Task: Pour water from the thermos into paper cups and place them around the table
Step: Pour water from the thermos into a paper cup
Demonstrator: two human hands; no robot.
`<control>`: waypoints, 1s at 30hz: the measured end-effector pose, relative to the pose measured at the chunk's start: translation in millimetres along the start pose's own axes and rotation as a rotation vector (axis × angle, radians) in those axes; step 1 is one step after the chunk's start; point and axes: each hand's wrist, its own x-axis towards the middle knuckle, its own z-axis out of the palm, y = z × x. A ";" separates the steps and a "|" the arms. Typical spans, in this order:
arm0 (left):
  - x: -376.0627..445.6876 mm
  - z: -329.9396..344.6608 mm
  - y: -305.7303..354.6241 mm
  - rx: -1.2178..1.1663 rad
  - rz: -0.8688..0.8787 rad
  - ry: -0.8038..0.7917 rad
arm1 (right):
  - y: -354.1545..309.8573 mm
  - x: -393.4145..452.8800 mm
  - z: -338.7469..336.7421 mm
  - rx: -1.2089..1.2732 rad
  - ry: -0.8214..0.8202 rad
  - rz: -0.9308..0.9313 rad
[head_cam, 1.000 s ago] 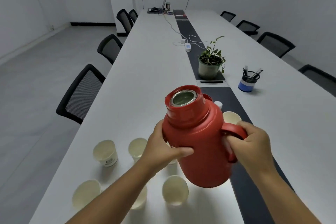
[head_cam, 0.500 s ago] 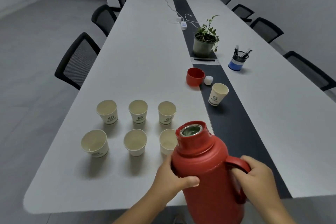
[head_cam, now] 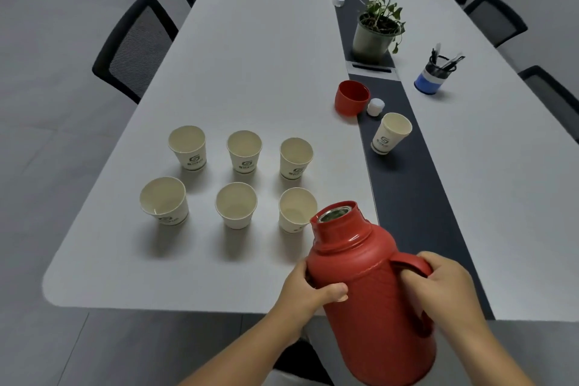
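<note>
**Flask up, spout heading for the nearest cup**

Both hands are holding the red flask (head_cam: 369, 288) just above the near edge of the worktop (head_cam: 250, 72). The right hand (head_cam: 451, 288) is curling around the handle, the left hand (head_cam: 316, 288) is wrapping the body just below the neck, thumb across the front. The open mouth is hovering right beside the near-right paper cup (head_cam: 296, 208), and I'm judging that one to be the first target. Good pouring here is calling for a slow tilt, the left hand steadying the weight, the mouth sitting over the cup's middle, because a light paper cup is looking easy to knock or overfill.

Counting now: six cups are standing in two rows of three, a seventh cup (head_cam: 390, 133) is sitting apart on the dark strip (head_cam: 416, 197), so seven in all. One red lid (head_cam: 351, 98), one white stopper (head_cam: 375, 106) beside it, one flask
</note>
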 end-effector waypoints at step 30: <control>21.9 4.6 -16.6 -0.242 -0.008 0.028 | -17.4 38.4 5.2 -0.161 -0.142 0.007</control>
